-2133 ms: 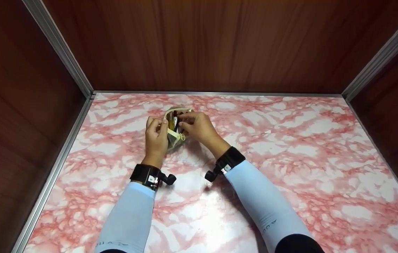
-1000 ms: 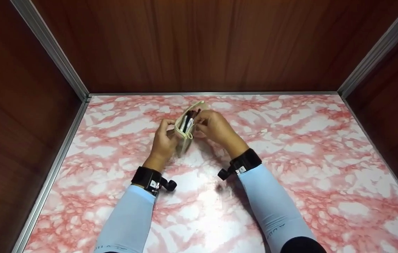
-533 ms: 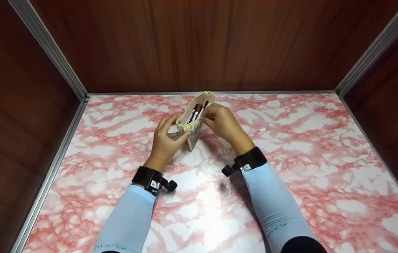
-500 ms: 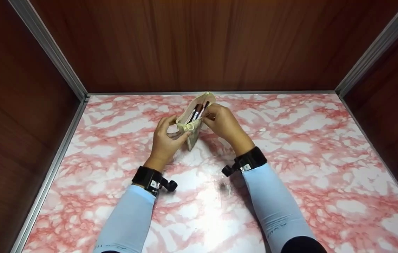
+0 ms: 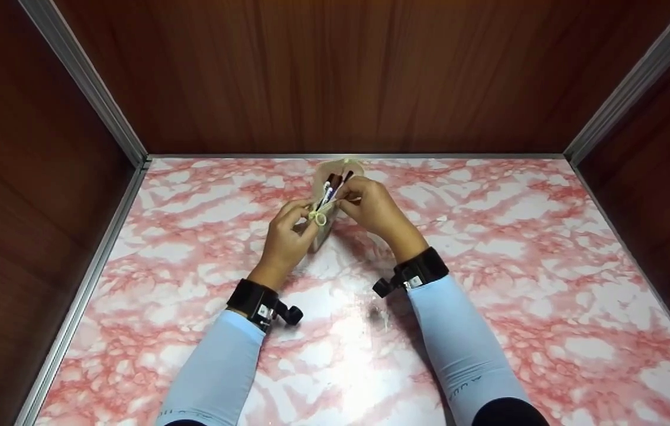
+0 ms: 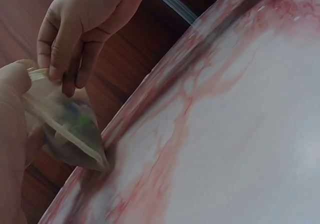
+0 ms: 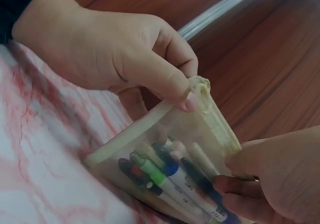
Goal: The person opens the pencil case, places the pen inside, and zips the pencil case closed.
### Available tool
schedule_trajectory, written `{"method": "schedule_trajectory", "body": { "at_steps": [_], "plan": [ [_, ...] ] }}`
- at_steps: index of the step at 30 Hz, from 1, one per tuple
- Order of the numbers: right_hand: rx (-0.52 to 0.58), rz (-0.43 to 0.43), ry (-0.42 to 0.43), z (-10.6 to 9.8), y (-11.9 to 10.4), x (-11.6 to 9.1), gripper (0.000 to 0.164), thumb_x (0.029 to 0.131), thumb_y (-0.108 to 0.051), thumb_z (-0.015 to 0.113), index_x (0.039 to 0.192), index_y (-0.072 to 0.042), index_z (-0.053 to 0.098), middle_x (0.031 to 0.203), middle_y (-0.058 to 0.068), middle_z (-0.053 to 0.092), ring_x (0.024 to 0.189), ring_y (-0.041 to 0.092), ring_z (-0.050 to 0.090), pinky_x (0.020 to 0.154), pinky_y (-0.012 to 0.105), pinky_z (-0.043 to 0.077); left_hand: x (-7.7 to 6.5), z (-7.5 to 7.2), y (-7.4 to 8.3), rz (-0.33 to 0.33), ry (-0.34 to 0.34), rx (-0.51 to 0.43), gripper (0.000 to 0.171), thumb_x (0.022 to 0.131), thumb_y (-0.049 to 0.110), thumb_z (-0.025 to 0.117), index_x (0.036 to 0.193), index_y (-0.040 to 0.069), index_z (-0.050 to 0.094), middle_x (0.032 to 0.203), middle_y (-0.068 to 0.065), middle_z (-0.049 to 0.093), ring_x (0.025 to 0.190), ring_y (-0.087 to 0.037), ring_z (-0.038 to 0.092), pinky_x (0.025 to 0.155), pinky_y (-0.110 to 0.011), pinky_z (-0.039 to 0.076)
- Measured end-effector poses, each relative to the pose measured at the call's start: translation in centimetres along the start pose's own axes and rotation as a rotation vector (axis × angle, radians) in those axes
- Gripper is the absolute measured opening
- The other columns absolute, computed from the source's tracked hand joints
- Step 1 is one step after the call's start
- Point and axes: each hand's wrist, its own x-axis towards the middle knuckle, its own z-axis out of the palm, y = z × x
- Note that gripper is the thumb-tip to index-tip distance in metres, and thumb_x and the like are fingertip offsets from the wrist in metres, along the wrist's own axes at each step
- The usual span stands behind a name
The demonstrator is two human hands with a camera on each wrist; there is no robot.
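A see-through mesh pencil case (image 7: 172, 126) with cream edging stands open at its top, near the back of the table. Several pens (image 7: 172, 191), one with a green grip, lie inside it, and a few dark tips show through the mouth in the head view. My left hand (image 5: 287, 239) pinches the near end of the case's zip edge between thumb and fingers, beside the pale ring pull (image 5: 321, 219). On the other side, my right hand (image 5: 370, 201) pinches the right edge of the mouth, its fingertips close against the pens.
The table (image 5: 518, 266) has a red-and-white marbled top. Dark wood panels (image 5: 346, 77) with metal edge strips (image 5: 83, 278) close it in at the back and both sides. Black camera bands (image 5: 255, 302) sit on both wrists.
Over two seconds the pencil case has shifted right and turned, its far end now towards the back panel. My right hand has moved from among the pens to the case's edge.
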Motion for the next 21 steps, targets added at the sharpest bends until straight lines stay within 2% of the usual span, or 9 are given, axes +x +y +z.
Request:
{"method": "schedule_trajectory", "body": {
  "at_steps": [4,6,9,14,17,21],
  "plan": [
    [0.088,-0.016,-0.044,0.0,-0.4,-0.1,0.008,0.102,-0.003,0.077,0.109,0.000,0.081,0.121,0.015,0.073,0.113,0.030,0.077,0.097,0.040,0.067,0.1,0.1,-0.1,0.001,0.008,-0.025,0.009,0.102,-0.002,0.075,0.095,-0.004,0.071,0.136,-0.020,0.077,0.127,-0.034,0.076,0.089,-0.030,0.069],
    [0.093,-0.034,-0.051,-0.1,-0.7,-0.3,0.008,0.102,-0.007,0.080,0.108,-0.002,0.081,0.121,0.013,0.071,0.110,0.028,0.074,0.093,0.043,0.065,0.1,0.1,0.0,-0.011,0.003,-0.035,0.009,0.105,-0.001,0.073,0.096,-0.004,0.071,0.138,-0.019,0.075,0.128,-0.033,0.075,0.089,-0.027,0.069],
    [0.063,-0.065,-0.087,-0.4,-1.1,-0.4,0.010,0.099,-0.010,0.086,0.103,-0.003,0.079,0.113,0.011,0.069,0.101,0.024,0.069,0.086,0.042,0.061,0.1,0.0,0.3,-0.021,-0.006,-0.019,0.011,0.107,0.003,0.073,0.097,-0.004,0.070,0.139,-0.019,0.074,0.130,-0.033,0.074,0.091,-0.026,0.068],
    [0.003,-0.071,-0.209,-0.5,-1.3,-0.5,0.016,0.094,-0.010,0.092,0.102,-0.003,0.080,0.094,0.007,0.074,0.087,0.015,0.065,0.079,0.027,0.055,0.1,-0.1,0.6,-0.026,-0.013,0.020,0.013,0.106,0.005,0.072,0.097,-0.004,0.068,0.138,-0.021,0.074,0.130,-0.036,0.074,0.092,-0.027,0.068],
    [-0.030,-0.074,-0.241,-0.4,-1.4,-0.4,0.019,0.092,-0.010,0.094,0.103,-0.004,0.080,0.093,0.008,0.076,0.085,0.017,0.067,0.077,0.025,0.054,0.0,-0.1,0.6,-0.022,-0.008,0.011,0.012,0.105,0.002,0.071,0.096,-0.003,0.067,0.136,-0.022,0.074,0.129,-0.036,0.075,0.092,-0.031,0.069],
    [-0.073,-0.113,-0.243,-0.2,-1.6,-0.5,0.025,0.087,-0.005,0.096,0.102,-0.004,0.077,0.093,0.016,0.075,0.085,0.026,0.069,0.076,0.029,0.055,0.1,-0.1,0.6,-0.012,0.004,0.003,0.010,0.102,-0.001,0.069,0.093,-0.003,0.065,0.134,-0.021,0.075,0.127,-0.035,0.075,0.091,-0.038,0.071]
  ]
}}
